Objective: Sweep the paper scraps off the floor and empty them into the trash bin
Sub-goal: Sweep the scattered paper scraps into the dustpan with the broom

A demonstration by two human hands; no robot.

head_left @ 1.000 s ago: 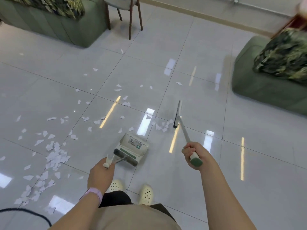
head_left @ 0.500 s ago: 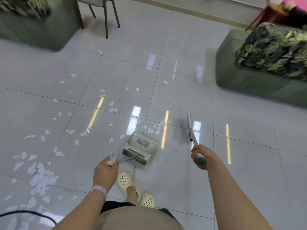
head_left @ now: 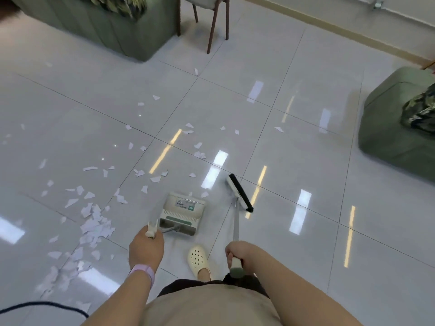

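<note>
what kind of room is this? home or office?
Probably a lounge or waiting area, home or office I can't tell: glossy tiled floor, green upholstered sofa and ottoman, wooden-legged chair. Paper scraps litter the floor.

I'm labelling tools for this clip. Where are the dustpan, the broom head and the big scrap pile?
dustpan [head_left: 182, 209]: head view, on its pale top panel.
broom head [head_left: 240, 192]: head view, mid-length on the black bristle strip.
scrap pile [head_left: 95, 225]: head view, on the dense white cluster left of the dustpan.
</note>
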